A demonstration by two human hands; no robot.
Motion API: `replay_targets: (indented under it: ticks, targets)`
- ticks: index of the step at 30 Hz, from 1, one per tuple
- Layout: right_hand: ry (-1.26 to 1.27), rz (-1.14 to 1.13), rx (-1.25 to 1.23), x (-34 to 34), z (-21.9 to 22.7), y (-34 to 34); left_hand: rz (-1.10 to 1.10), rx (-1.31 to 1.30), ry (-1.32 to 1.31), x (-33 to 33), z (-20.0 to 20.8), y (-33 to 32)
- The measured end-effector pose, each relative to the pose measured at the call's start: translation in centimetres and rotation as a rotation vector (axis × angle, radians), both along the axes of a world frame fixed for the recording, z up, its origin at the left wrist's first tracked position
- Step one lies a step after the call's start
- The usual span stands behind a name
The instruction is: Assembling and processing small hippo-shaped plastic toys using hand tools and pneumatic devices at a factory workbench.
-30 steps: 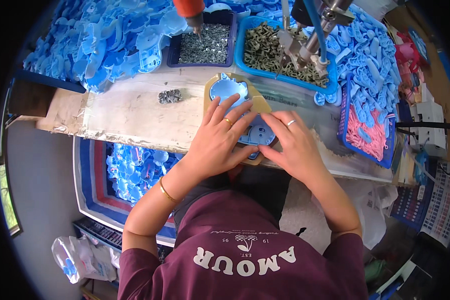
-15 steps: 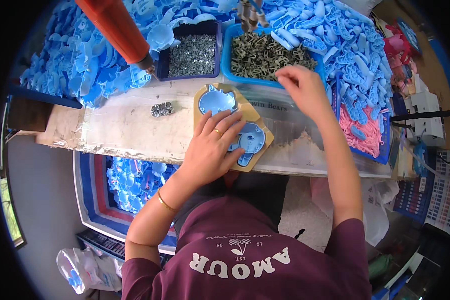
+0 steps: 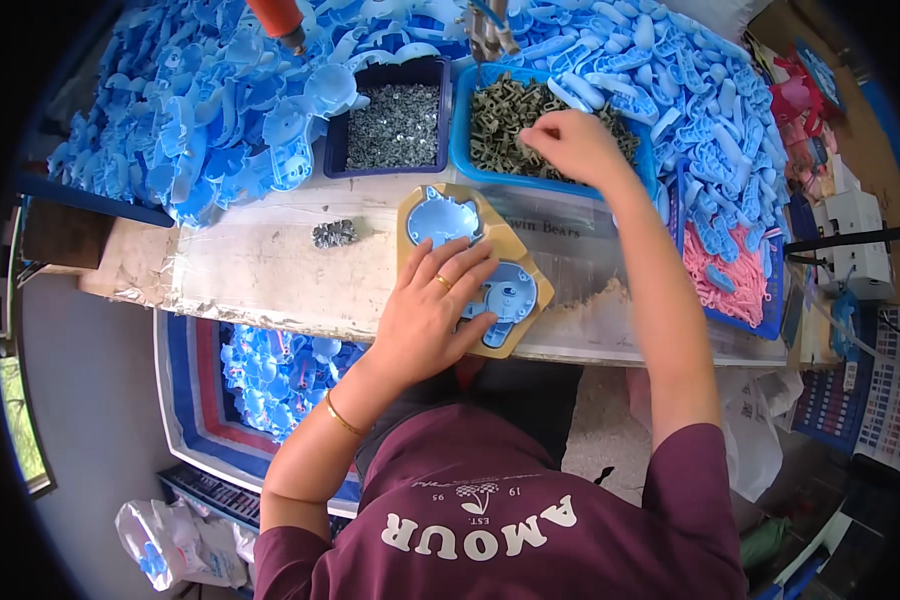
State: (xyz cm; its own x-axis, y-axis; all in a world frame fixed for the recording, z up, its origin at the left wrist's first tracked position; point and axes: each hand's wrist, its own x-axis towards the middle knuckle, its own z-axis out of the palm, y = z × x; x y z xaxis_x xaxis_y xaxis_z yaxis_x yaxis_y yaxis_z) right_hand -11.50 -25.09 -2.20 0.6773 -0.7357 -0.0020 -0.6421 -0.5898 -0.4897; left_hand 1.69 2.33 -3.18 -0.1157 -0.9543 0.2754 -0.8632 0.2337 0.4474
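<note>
Reached farther left and deeper over the light-blue tray (image 3: 525,181) with the right hand (image 3: 577,147) since half a second ago. See the orange tool (image 3: 275,14) farther back now too, near the big blue pile (image 3: 195,110). Kept the left hand (image 3: 425,312) in the same spot on the yellow-brown holder (image 3: 500,236).

Bent the right fingers, with the tips close together, right at the grey-brown metal bits (image 3: 495,118). Cannot tell about a bit caught between the tips. Laid the left hand palm down, with fingers a little apart and thumb out to the side.

Find a round blue shell (image 3: 440,215) set in the back of the holder, by the left fingertips, and a second blue shell (image 3: 511,295) set in the front, beside the thumb. Find the holder flat on the table (image 3: 240,275), near the front edge.

Spot small silver bits (image 3: 395,125) in a dark-blue box (image 3: 336,150) just left of the tray, and a little silver heap (image 3: 334,233) left of the holder. On the right, see another blue pile (image 3: 725,140), and pink pieces (image 3: 722,275) in a blue basket (image 3: 748,325).
</note>
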Motion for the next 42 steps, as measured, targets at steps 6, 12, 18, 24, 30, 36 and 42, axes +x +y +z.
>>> replay_targets:
  ticks: [6,12,18,24,30,36,42]
  targets:
    - [-0.211,-0.079,0.622,-4.2,3.6,2.2,-0.01,0.016,-0.081,0.1,0.8,-0.1]
    - [-0.155,0.175,0.675,-6.0,3.5,8.6,0.005,-0.184,0.25,-2.9,2.8,-2.9]
    - [-0.339,0.138,0.904,-7.7,1.5,12.3,-0.014,-0.309,0.454,-4.0,0.7,-3.3]
    - [-0.299,0.025,0.645,-13.5,4.2,13.3,-0.061,-0.182,0.605,-4.6,1.2,-1.6]
    - [0.04,-0.333,-0.107,-25.3,3.6,9.2,0.118,0.096,1.023,-3.5,1.1,-1.3]
    - [0.247,-0.295,-0.111,-25.3,2.9,8.5,0.13,0.123,1.003,-3.5,0.1,-0.8]
    - [0.269,-0.241,-0.278,-25.3,2.2,7.9,0.141,0.132,1.006,-3.4,0.1,-0.8]
